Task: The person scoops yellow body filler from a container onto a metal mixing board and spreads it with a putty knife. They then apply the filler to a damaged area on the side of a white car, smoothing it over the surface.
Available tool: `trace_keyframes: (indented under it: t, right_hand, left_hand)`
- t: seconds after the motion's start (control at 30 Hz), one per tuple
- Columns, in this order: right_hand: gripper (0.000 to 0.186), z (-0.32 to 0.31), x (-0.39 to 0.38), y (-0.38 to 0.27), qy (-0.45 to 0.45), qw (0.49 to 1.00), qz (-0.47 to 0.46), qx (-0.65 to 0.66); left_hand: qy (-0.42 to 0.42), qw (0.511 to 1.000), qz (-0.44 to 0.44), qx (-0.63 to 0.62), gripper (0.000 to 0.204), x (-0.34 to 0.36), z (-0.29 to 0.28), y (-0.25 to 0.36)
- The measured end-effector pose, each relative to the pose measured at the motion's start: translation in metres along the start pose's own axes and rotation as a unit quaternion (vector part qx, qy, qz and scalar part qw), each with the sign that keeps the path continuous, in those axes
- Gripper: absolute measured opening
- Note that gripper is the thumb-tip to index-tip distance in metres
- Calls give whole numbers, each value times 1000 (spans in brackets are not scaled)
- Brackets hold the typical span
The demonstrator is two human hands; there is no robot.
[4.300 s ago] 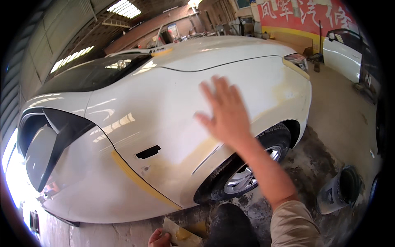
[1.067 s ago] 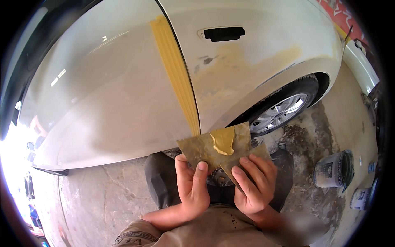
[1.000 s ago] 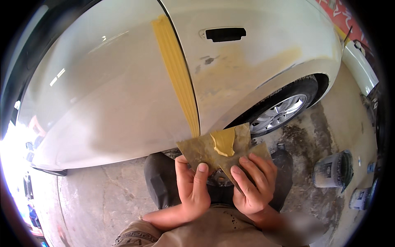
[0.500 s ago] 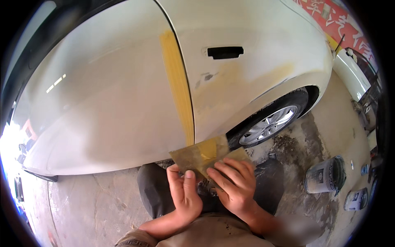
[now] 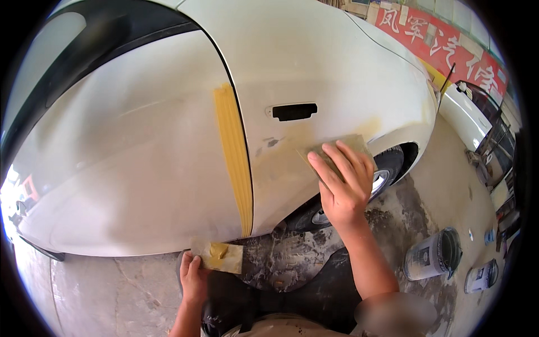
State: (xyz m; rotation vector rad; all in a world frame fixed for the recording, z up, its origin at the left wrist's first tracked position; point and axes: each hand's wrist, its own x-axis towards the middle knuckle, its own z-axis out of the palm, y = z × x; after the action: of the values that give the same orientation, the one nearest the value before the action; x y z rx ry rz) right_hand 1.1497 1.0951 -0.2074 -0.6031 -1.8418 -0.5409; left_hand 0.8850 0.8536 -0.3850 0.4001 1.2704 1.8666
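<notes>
A light-coloured car body [image 5: 140,146] fills the view ahead. A broad strip of yellow putty [image 5: 231,154] runs down beside its dark panel seam. My right hand [image 5: 347,188] is raised to the panel above the wheel, fingers pressed over a flat putty spreader [image 5: 355,140]. The spreader lies close against the panel near a thin yellowish patch; whether its whole edge touches, I cannot tell. Low at the left, my left hand [image 5: 193,279] grips a small rectangular putty board [image 5: 233,262] by its side. A lump of yellow putty [image 5: 218,250] sits on that board.
A dark rectangular handle opening [image 5: 295,112] is cut in the panel. Below is the wheel [image 5: 393,163]. At right on the stained concrete floor stand a large bucket [image 5: 422,259] and a smaller can [image 5: 477,278]. Farther back are a loose white car panel [image 5: 463,112] and a red sign [image 5: 426,39].
My hands have parted. The right one has moved up and right to the panel with the spreader; the left has moved down and left with the putty board. The view has shifted slightly.
</notes>
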Motion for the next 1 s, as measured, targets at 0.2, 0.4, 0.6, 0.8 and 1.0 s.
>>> trace_keyframes:
  t: [0.2, 0.4, 0.6, 0.8, 1.0]
  right_hand:
    - [34, 25, 12, -13, 39, 999, -5, -5]
    - [40, 33, 21, -23, 45, 999, 5, 6]
    - [40, 44, 21, -20, 61, 998, 7, -2]
    - [37, 50, 21, -20, 66, 998, 10, -4]
    - [32, 54, 17, -19, 56, 998, 14, -11]
  left_hand:
    - [29, 999, -11, 15, 14, 16, -69, -22]
    - [10, 1000, -16, 2, 15, 25, -86, -33]
    - [8, 1000, -25, -11, 12, 30, -92, -35]
    - [12, 999, -42, -7, 11, 32, -103, -38]
    - [25, 999, -36, 10, 9, 36, -104, -39]
